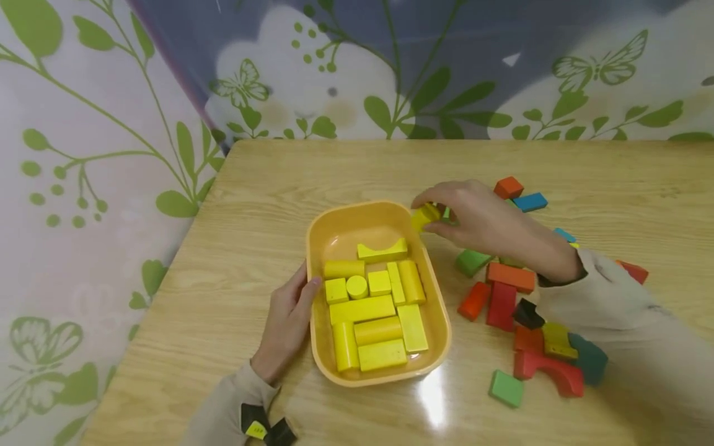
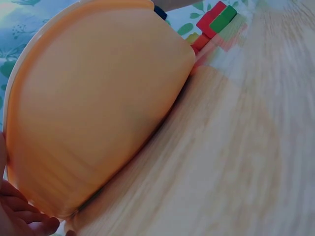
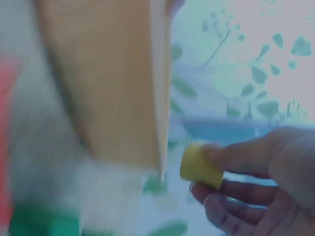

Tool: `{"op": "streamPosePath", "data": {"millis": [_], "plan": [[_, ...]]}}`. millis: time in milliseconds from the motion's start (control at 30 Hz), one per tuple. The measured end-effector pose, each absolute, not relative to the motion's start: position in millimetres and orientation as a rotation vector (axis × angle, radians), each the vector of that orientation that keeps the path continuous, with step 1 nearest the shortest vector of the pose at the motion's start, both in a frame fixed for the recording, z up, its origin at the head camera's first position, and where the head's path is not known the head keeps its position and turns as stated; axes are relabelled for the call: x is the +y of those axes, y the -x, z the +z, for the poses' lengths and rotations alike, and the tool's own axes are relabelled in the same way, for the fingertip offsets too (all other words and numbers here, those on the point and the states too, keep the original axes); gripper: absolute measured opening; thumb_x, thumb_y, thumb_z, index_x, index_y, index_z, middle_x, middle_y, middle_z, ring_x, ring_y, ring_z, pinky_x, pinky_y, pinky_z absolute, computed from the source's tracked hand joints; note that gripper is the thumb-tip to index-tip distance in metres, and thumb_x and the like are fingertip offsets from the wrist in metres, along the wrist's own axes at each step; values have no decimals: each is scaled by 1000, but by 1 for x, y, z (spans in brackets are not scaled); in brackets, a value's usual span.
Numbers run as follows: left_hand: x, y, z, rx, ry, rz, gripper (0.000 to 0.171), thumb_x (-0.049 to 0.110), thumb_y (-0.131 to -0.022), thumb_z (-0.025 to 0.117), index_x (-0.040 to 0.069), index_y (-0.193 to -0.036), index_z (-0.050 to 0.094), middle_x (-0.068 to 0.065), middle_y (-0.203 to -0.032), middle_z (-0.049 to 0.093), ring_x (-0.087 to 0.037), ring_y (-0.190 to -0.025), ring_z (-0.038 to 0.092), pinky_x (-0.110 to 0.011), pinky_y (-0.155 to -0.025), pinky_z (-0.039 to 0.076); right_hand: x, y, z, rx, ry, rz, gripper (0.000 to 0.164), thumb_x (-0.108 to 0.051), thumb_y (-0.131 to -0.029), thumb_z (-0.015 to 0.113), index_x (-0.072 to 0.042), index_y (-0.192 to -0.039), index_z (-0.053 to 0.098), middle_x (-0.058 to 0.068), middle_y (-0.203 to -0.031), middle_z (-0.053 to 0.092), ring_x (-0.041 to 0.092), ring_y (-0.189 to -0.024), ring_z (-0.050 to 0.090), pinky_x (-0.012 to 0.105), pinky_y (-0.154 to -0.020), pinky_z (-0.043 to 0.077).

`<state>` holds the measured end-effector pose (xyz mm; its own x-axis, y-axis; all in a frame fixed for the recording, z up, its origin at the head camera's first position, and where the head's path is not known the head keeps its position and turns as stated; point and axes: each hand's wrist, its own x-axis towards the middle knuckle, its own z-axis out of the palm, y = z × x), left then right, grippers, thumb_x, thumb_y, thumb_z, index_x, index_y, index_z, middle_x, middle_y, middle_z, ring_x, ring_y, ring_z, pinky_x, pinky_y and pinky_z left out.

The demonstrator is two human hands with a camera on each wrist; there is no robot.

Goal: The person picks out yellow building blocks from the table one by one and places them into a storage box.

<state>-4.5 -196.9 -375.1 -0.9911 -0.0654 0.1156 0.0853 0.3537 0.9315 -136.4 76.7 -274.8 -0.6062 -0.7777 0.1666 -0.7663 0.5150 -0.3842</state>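
Observation:
My left hand [image 1: 288,317] holds a yellow-orange plastic tub [image 1: 365,223] by its left side, thumb at the rim and the other fingers against the outer wall. Inside, several yellow blocks lie flat: cylinders, cuboids and, at the far end, a block with a curved notch [image 1: 382,250]. My right hand [image 1: 476,217] pinches a small yellow block [image 1: 425,217] between thumb and fingers, right at the tub's far right rim. In the right wrist view, this block [image 3: 199,164] shows a rounded side, held beside the tub's outer wall.
Right of the tub lie several loose blocks, among them a red arch [image 1: 549,371], a green block [image 1: 506,388] and a blue one [image 1: 530,202]; my right forearm passes over some. A patterned wall [image 1: 334,74] stands behind the wooden table [image 1: 268,186].

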Motion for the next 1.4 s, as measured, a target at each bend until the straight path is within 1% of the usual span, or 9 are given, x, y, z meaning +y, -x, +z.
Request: {"op": "streamPosePath", "data": {"millis": [133, 200, 367, 500, 767, 967, 1167, 1300, 1400], "plan": [[-198, 4, -374, -2471, 15, -1710, 45, 25, -104, 42, 11, -147, 41, -6, -142, 49, -16, -125, 51, -31, -99, 47, 43, 130, -274, 2547, 1492, -692, 31, -4, -83, 75, -2, -114, 68, 8, -105, 68, 18, -82, 62, 32, -71, 55], [-198, 4, -373, -2468, 10, -1716, 45, 24, -104, 43, 10, -147, 41, -6, -142, 49, -16, -125, 51, -31, -99, 47, 29, 126, -278, 2502, 1503, -640, 30, -7, -84, 75, -4, -113, 68, 7, -106, 68, 17, -87, 61, 31, -76, 55], [-198, 4, -373, -2470, 21, -1715, 46, 25, -104, 43, 10, -147, 40, -6, -143, 48, -15, -127, 49, -30, -101, 45, 12, 121, -290, 2473, 1474, -538, 29, -9, -85, 74, -5, -114, 69, 6, -104, 67, 16, -85, 57, 29, -77, 53], [-197, 6, -372, -2477, 40, -1691, 46, 24, -104, 42, 9, -147, 40, -5, -144, 47, -15, -128, 47, -30, -103, 43, 11, 120, -296, 2492, 1448, -509, 28, -8, -86, 72, -4, -114, 68, 8, -103, 67, 16, -87, 60, 31, -78, 55], [-197, 6, -372, -2476, 23, -1692, 45, 25, -104, 43, 11, -147, 41, -5, -143, 47, -15, -127, 49, -31, -101, 45, 14, 122, -298, 2486, 1449, -477, 31, -7, -88, 70, -1, -118, 66, 13, -110, 66, 20, -97, 63, 34, -83, 56], [-197, 5, -374, -2485, 16, -1695, 46, 26, -104, 42, 11, -147, 40, -5, -144, 47, -15, -126, 49, -31, -100, 45, 13, 122, -298, 2486, 1435, -450, 29, -6, -88, 70, -2, -117, 67, 13, -110, 66, 20, -97, 63, 34, -83, 56], [-197, 5, -374, -2481, 25, -1692, 45, 25, -104, 42, 12, -147, 40, -4, -144, 47, -14, -127, 49, -30, -101, 44, 11, 121, -297, 2485, 1422, -439, 26, -1, -91, 64, -4, -116, 69, 12, -112, 66, 21, -98, 63, 35, -83, 57], [-197, 5, -373, -2477, 33, -1686, 45, 25, -104, 43, 11, -147, 41, -5, -143, 48, -15, -126, 50, -31, -101, 45, 9, 124, -296, 2524, 1485, -417, 31, 7, -89, 61, -4, -117, 68, 12, -110, 65, 21, -96, 61, 35, -83, 56], [-197, 5, -374, -2471, 32, -1697, 45, 24, -104, 43, 10, -147, 41, -5, -143, 48, -15, -125, 51, -31, -100, 46, 5, 128, -297, 2543, 1542, -394, 37, 12, -84, 61, -4, -117, 68, 12, -110, 64, 23, -100, 59, 37, -89, 53]]}}
